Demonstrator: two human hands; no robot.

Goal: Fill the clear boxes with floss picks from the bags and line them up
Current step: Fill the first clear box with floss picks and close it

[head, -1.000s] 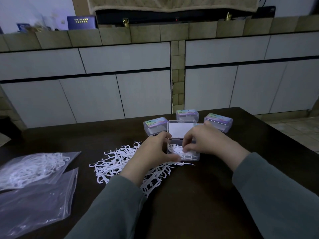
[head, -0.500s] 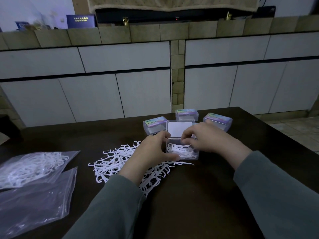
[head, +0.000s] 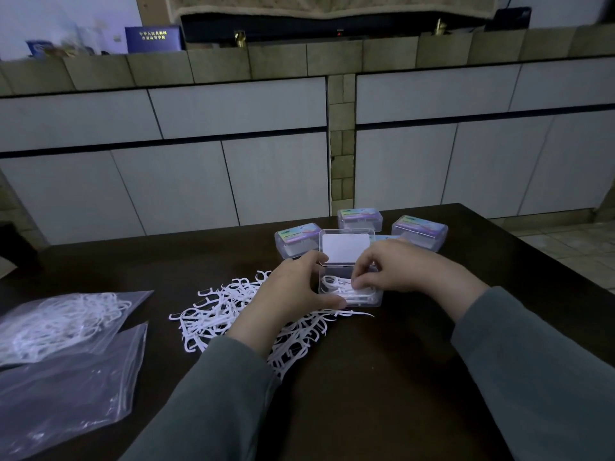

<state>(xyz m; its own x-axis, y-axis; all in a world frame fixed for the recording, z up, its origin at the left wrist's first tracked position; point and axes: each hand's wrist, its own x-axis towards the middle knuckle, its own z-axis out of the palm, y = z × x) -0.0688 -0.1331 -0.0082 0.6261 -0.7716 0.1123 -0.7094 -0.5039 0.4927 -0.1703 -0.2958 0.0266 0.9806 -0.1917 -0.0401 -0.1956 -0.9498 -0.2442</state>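
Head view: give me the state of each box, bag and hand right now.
open clear box: lid up, partly filled with floss picks
closed boxes: three visible, lids shut
upper bag: holds floss picks
lower bag: looks nearly empty
left hand: grips the open box
right hand: fingertips in the box, on the picks

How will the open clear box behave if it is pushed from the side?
The open clear box looks thin-walled and only partly filled, so it probably slides easily on the smooth dark table. Its raised lid may make it tip backward. The left hand gripping it likely prevents this.
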